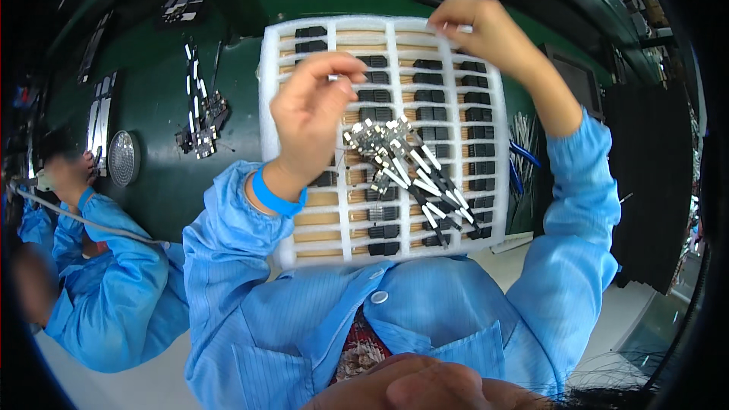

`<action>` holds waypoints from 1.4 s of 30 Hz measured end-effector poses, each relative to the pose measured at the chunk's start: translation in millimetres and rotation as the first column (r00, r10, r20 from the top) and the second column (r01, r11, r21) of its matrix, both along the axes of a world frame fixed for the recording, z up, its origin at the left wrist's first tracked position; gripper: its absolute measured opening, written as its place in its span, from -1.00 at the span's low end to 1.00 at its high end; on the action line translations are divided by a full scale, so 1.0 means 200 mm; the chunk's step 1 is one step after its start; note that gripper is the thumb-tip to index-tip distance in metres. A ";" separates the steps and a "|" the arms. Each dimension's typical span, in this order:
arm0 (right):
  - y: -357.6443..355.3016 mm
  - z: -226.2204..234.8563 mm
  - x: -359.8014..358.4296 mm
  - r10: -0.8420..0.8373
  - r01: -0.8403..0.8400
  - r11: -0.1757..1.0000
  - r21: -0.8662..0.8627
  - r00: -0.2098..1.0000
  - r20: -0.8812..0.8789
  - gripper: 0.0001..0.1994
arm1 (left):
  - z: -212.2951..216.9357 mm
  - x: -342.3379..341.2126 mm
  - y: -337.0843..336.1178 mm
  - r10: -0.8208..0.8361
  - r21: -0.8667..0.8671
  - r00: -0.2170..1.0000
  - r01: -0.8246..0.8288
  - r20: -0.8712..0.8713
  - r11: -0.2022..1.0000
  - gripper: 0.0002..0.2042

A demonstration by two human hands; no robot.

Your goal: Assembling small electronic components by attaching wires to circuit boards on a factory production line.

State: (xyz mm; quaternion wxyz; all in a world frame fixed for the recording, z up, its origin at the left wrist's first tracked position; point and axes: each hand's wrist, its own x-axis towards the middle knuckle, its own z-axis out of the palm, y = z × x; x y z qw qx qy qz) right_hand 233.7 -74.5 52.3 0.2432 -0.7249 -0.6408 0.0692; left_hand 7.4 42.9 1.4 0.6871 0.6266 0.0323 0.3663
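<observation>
Left hand (307,106) and right hand (486,30) are curled over the foam tray (270,83), whether gripping anything cannot be told, and circuit boards (372,139) heaped loosely at frame centre could slide if brushed.

1. No text, label, brand, number or sign can be read anywhere in the frame.
2. On the circuit boards (377,139) at the centre, pale patches are seen, too small to be made out as lettering.
3. On the black parts (432,113) set in rows in the white foam tray (267,61), no marking can be made out.
4. At the left of the frame, the same is found on the second group of boards (203,139).
</observation>
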 end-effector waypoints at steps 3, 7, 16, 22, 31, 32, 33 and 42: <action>-0.11 0.01 -0.36 0.206 -0.212 0.972 -0.101 0.976 -0.069 -0.87 | 0.02 -0.04 0.06 0.032 0.023 0.996 -0.030 -0.086 0.999 -0.81; -0.25 -0.02 -0.57 0.185 -0.195 0.976 -0.096 0.977 -0.105 -0.87 | 0.05 -0.15 0.12 0.032 0.325 0.941 0.084 -0.336 0.942 -0.86; -0.24 -0.18 -0.73 0.086 -0.082 0.994 -0.073 0.995 0.059 -0.84 | 0.02 -0.16 0.05 0.045 0.543 0.822 0.333 -0.568 0.771 -0.86; -0.24 -0.22 -0.76 0.021 -0.019 0.999 -0.048 0.999 0.035 -0.83 | 0.00 -0.14 0.01 0.118 0.653 0.793 0.395 -0.597 0.646 -0.79; -0.25 -0.24 -0.79 -0.041 0.039 0.999 -0.036 0.998 -0.046 -0.85 | -0.01 -0.13 -0.03 0.163 0.747 0.848 0.335 -0.505 0.573 -0.77; -0.25 -0.24 -0.80 -0.041 0.040 0.999 -0.010 0.999 -0.026 -0.85 | -0.01 -0.13 -0.03 0.162 0.747 0.847 0.336 -0.506 0.574 -0.77; -0.25 -0.24 -0.80 -0.042 0.042 0.999 0.017 0.999 -0.005 -0.85 | -0.02 -0.13 -0.03 0.141 0.725 0.853 0.327 -0.503 0.607 -0.80; -0.25 -0.25 -0.80 -0.017 0.013 0.998 0.056 0.998 0.066 -0.85 | -0.01 -0.10 0.01 0.039 0.543 0.802 0.367 -0.596 0.755 -0.89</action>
